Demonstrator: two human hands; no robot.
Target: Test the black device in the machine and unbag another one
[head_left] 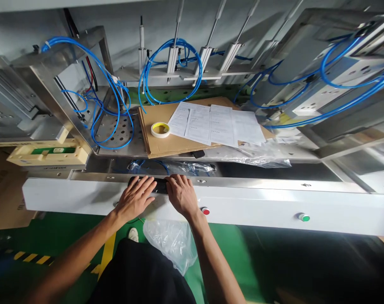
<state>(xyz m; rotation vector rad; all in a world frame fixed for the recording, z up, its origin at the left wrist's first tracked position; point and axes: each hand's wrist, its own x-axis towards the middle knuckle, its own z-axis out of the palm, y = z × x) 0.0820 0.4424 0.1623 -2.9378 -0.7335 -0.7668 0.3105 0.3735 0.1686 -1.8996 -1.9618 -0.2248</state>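
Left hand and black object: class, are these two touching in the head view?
Touching. The head view shows the left hand with its fingers lying on the black object, at that object's left end.

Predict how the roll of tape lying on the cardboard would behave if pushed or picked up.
The roll of tape lies flat on the cardboard, so a push would probably slide it. Its open ring looks light and stiff; on edge, it would likely roll.

The white metal panel [258,207] is glossy, the cardboard [166,145] matt, the plastic bag [168,245] crinkled.
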